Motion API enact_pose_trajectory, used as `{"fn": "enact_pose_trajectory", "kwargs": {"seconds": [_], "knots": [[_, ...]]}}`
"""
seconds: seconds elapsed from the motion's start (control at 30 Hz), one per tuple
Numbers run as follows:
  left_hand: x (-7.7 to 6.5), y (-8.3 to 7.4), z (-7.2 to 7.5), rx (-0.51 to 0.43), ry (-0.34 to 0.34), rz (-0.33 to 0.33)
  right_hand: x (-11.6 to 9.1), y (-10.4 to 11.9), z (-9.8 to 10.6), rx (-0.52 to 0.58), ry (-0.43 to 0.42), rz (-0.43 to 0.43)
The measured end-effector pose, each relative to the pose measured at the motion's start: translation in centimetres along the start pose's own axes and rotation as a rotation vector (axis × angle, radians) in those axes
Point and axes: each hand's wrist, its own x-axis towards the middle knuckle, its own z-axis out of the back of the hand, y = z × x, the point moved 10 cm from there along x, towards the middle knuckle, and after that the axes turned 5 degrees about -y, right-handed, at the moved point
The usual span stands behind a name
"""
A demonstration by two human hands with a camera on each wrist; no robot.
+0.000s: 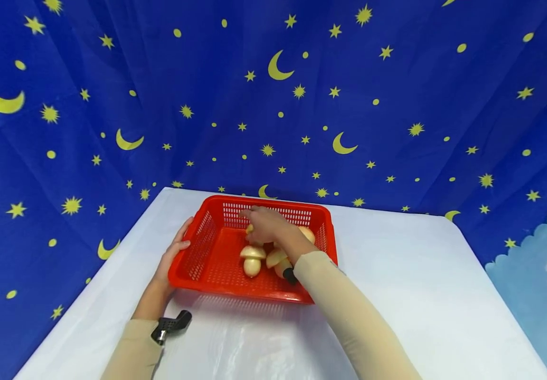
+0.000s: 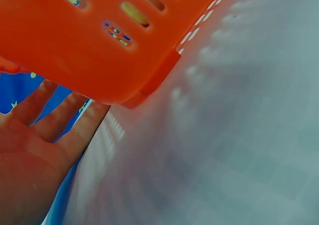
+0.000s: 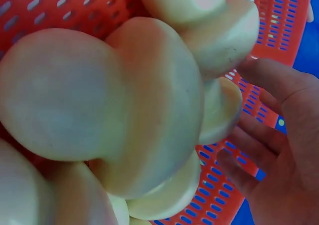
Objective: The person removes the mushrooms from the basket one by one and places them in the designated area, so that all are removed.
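Observation:
A red plastic basket [image 1: 221, 289] with slotted walls holds several pale, smooth mushroom-shaped pieces, among them one mushroom [image 1: 252, 261] lying cap up-slope near the middle. My left hand [image 1: 171, 258] rests against the basket's left side, and its fingers look straight in the left wrist view. Reaching over the basket, my right hand [image 1: 269, 224] is among the mushrooms toward the back wall. In the right wrist view its thumb and fingers are spread around a small mushroom [image 3: 222, 112], with no clear pinch. A large mushroom [image 3: 149, 105] fills the foreground there.
A white-covered table [image 1: 397, 295] bears the basket near its back left. Behind it hangs a blue cloth [image 1: 235, 89] with yellow moons and stars. A light blue patch [image 1: 539, 279] of the cloth shows at the right. Black wrist cameras sit on both wrists.

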Motion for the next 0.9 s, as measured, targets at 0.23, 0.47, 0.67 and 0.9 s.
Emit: {"fn": "enact_pose_trajectory", "kwargs": {"seconds": [0.23, 0.47, 0.67, 0.9], "knots": [[0.10, 0.08, 0.04, 0.024, 0.009, -0.013, 0.10, 0.21, -0.63, -0.031, 0.017, 0.038], [0.20, -0.32, -0.16, 0.014, 0.011, -0.020, 0.32, -0.07, -0.85, -0.022, 0.018, 0.050], [0.31, -0.77, -0.48, 0.003, 0.013, -0.025, 0.43, -0.23, -0.50, -0.002, 0.007, 0.062], [0.05, -0.53, -0.24, 0.033, 0.006, -0.026, 0.35, -0.12, -0.90, 0.027, 0.030, 0.068]]}}
